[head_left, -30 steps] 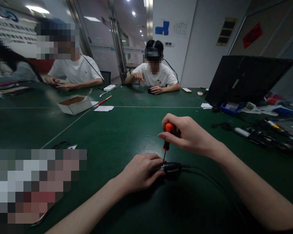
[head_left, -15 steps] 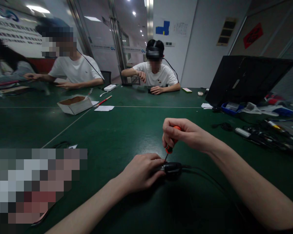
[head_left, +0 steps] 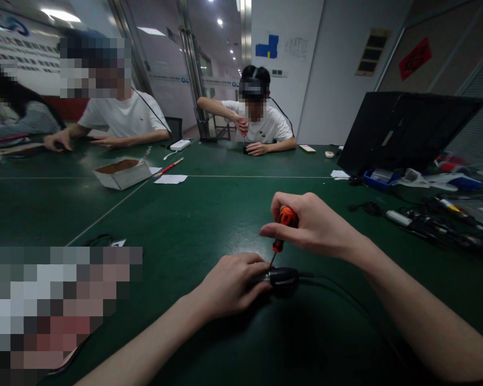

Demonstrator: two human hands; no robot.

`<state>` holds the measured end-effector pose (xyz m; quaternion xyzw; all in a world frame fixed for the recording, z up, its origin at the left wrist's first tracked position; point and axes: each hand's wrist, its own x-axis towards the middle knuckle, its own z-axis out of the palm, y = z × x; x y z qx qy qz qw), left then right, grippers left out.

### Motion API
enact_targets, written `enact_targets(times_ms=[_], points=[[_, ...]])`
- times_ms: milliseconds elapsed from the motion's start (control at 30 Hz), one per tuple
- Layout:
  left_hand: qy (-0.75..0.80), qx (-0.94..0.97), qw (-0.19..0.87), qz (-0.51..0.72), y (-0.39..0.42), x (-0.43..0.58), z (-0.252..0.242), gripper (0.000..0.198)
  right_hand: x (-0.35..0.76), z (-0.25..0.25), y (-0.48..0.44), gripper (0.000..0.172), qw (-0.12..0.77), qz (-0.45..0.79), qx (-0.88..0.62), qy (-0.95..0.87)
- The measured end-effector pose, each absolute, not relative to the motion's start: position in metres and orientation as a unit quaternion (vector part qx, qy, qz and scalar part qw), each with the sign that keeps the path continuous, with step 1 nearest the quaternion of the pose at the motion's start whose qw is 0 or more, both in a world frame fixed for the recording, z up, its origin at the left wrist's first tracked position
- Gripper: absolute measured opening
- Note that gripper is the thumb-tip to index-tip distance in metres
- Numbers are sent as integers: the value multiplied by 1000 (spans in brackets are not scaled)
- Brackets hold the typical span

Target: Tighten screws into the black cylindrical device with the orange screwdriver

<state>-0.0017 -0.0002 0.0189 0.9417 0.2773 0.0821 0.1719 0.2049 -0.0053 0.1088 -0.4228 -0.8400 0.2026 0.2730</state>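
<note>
Glossy green tabletop [head_left: 225, 214] stretches toward twelve o'clock. The right hand [head_left: 316, 228], fingers half-curled, holds an orange-and-black screwdriver [head_left: 287, 216]; the left hand [head_left: 235, 281] pinches a rounded black corded device [head_left: 285, 275]

A white wall [head_left: 334, 91] adjoins glass doors [head_left: 219, 51] behind a green table [head_left: 209, 214].

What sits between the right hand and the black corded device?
The head view shows a screwdriver there, gripped by the right hand and slanting down toward the black corded device, beside the left hand. Tip contact is unclear.
</note>
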Motion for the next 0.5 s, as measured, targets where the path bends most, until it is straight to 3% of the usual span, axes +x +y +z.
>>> enact_targets(times_ms=[333,500], points=[[277,943,168,77,0,-2,18,26,206,112,-4,22,271,149,-403,-861],[275,944,165,82,0,-2,18,26,210,114,-5,16,278,265,-323,-865]])
